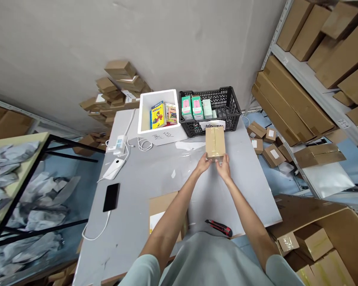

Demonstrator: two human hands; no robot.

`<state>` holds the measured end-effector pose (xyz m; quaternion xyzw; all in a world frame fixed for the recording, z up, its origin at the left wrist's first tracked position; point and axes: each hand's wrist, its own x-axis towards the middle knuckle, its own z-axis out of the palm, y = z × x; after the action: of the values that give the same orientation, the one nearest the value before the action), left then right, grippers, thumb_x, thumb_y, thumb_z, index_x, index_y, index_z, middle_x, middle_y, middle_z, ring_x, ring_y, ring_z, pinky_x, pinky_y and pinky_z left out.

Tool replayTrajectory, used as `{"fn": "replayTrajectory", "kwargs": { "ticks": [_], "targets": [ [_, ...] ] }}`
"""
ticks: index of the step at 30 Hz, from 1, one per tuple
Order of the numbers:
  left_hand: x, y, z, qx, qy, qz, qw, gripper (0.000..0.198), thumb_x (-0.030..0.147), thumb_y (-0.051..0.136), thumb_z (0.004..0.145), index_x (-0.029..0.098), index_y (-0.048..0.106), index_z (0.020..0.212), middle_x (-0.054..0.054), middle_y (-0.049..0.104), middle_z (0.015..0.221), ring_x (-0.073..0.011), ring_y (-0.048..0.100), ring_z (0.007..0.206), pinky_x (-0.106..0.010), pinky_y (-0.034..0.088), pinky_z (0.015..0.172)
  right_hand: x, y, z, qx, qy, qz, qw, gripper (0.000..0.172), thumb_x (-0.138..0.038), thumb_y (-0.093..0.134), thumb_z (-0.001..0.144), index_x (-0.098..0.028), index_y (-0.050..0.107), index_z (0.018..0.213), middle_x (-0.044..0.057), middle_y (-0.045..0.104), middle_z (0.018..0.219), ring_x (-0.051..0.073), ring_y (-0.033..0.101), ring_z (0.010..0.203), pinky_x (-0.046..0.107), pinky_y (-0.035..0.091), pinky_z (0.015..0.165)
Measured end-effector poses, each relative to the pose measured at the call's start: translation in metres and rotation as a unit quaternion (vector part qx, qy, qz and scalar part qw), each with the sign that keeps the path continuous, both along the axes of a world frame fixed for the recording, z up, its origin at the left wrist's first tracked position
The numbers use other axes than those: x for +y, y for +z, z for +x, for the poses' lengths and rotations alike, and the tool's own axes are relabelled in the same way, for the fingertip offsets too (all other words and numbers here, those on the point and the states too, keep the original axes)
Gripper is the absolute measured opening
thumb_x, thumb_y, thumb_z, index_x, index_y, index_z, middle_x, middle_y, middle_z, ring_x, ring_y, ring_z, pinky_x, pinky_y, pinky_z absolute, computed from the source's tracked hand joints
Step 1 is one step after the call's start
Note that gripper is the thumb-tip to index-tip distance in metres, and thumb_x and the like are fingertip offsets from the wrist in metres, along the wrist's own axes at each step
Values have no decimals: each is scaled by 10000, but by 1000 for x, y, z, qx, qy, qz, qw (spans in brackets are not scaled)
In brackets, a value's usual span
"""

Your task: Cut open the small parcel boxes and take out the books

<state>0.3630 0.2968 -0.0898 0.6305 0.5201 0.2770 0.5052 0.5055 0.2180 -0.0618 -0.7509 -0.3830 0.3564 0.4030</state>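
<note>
A small taped cardboard box (215, 141) is at the right part of the table, just in front of the black crate. My left hand (203, 163) grips its near left corner, thumb on the near edge. At the near right corner, my right hand (224, 167) holds the same box. The fingers under or behind the box are partly hidden. Clear tape runs down the middle of its top. Closer to my body lies a red and black utility knife (219, 228). Another cardboard box (164, 200) sits partly behind my left forearm.
A black plastic crate (233, 104) holds green and pink boxes; a white foam box (142, 115) beside it holds books. On the table's left are a phone (111, 197), a power strip (113, 168) and cables. Shelves with cartons (292, 103) stand right, with a large open carton (340, 216) below.
</note>
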Motion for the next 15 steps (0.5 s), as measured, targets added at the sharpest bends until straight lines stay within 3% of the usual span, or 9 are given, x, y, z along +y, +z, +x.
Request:
{"fn": "replayTrajectory", "kwargs": {
  "ticks": [3, 5, 7, 10, 12, 15],
  "targets": [
    [27, -2, -11, 14, 34, -5, 999, 538, 185, 741, 786, 193, 753, 1324, -147, 753, 1436, -379, 596, 1508, -618, 436, 1337, -11, -7, -43, 55, 28, -29, 998, 822, -457, 612, 1015, -101, 406, 1727, 252, 210, 1901, 380, 441, 1697, 511, 500, 1304],
    [48, 0, -23, 18, 48, -5, 999, 459, 169, 745, 748, 195, 786, 1205, -163, 729, 1472, -411, 456, 1636, -655, 330, 1394, -15, -11, -64, 107, 57, -33, 992, 772, -449, 629, 1013, -157, 472, 1710, 202, 265, 1897, 369, 457, 1690, 513, 499, 1312],
    [68, 4, -35, 14, 48, -4, 999, 350, 184, 739, 737, 209, 799, 1080, -158, 735, 1459, -415, 392, 1682, -661, 297, 1407, -14, -15, -73, 198, 78, -46, 976, 718, -465, 651, 998, -215, 552, 1663, 168, 404, 1844, 364, 613, 1565, 514, 593, 1222],
    [86, 10, -49, 0, 37, -1, 999, 247, 236, 713, 757, 240, 802, 987, -121, 772, 1397, -386, 436, 1666, -634, 346, 1392, 0, -20, -65, 316, 9, -68, 946, 662, -518, 704, 968, -256, 626, 1571, 140, 650, 1646, 322, 807, 1261, 469, 715, 998],
    [85, 10, -51, -6, 34, 3, 999, 243, 249, 705, 771, 242, 811, 990, -115, 763, 1435, -378, 466, 1653, -627, 363, 1384, 17, -22, -54, 335, -56, -60, 939, 618, -549, 717, 973, -252, 637, 1509, 128, 718, 1544, 287, 831, 1184, 418, 722, 955],
    [75, 8, -41, -7, 38, 10, 999, 277, 226, 724, 789, 223, 830, 1045, -136, 679, 1592, -395, 454, 1665, -643, 341, 1390, 50, -24, -47, 333, -92, -45, 937, 554, -576, 674, 1014, -213, 625, 1429, 157, 765, 1441, 273, 838, 1157, 385, 715, 951]
  ]
}}
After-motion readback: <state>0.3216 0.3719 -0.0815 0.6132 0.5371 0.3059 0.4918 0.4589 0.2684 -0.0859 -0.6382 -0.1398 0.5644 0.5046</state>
